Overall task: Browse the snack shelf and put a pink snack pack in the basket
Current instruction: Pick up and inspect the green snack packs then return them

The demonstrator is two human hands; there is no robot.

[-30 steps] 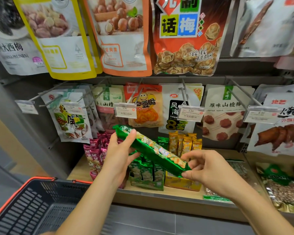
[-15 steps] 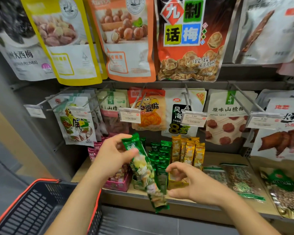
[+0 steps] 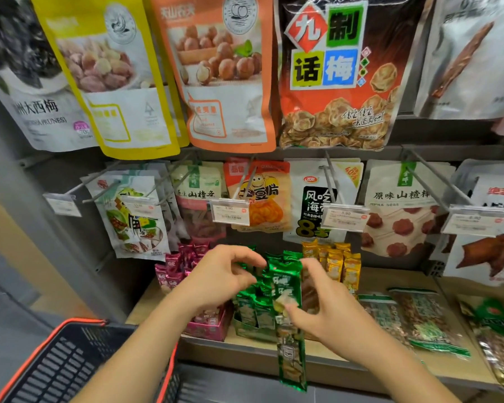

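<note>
Green foil pack (image 3: 286,283) dangles, pinched mid-strip by the right hand (image 3: 326,312); left hand (image 3: 224,274) curls at its top, grip unclear. Pink packs (image 3: 173,264) stand at ten o'clock, half hidden by that hand: light, crinkly, likely slippery; pinch a top seal. Basket (image 3: 50,370) at seven o'clock, cropped.
</note>
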